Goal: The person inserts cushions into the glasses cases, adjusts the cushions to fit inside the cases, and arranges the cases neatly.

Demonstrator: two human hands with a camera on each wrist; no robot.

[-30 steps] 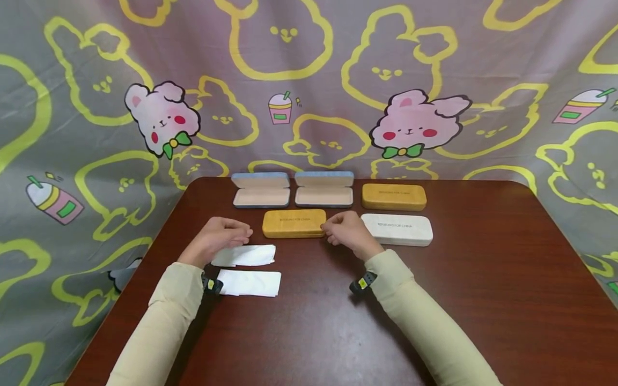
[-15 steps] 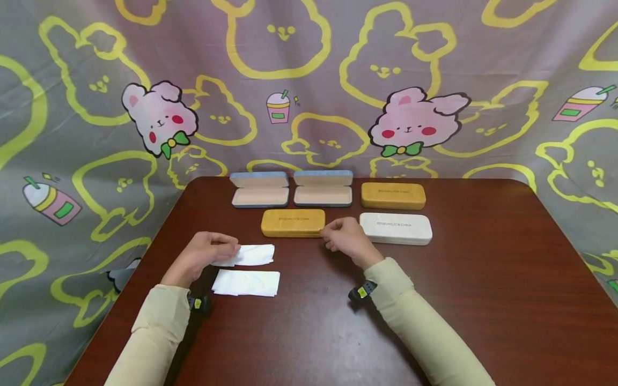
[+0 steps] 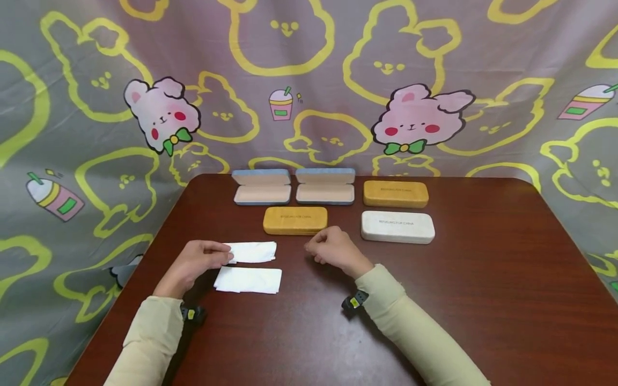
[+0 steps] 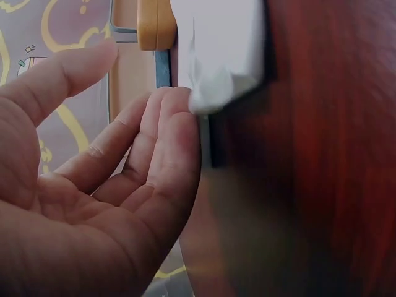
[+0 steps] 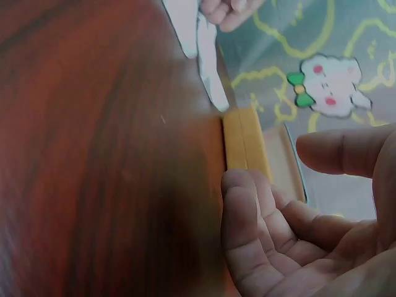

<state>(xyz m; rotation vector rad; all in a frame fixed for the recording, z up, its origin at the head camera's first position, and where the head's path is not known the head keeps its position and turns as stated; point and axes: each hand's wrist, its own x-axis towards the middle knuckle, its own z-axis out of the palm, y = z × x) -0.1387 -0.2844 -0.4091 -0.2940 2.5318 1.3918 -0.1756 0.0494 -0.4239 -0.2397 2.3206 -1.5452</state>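
Note:
My left hand (image 3: 194,264) is at the left end of a folded white cloth (image 3: 255,251). In the left wrist view its fingertips (image 4: 176,102) meet the cloth's edge, while the thumb stands well apart from them. A second folded white cloth (image 3: 248,280) lies just nearer to me. My right hand (image 3: 339,251) hovers in front of the right end of a yellow glasses case (image 3: 295,220), which is closed. Loosely bent fingers and a separate thumb show in the right wrist view, with nothing between them.
Two blue glasses cases, one at left (image 3: 263,194) and one beside it (image 3: 325,193), stand with lids raised along the back. Another closed yellow case (image 3: 396,194) is at their right, behind a closed white case (image 3: 397,227). A patterned curtain (image 3: 318,91) hangs behind the table.
The left hand has come down from near the yellow case to the farther cloth's left end. The right hand has drawn back from the yellow case's right end, toward me and slightly left.

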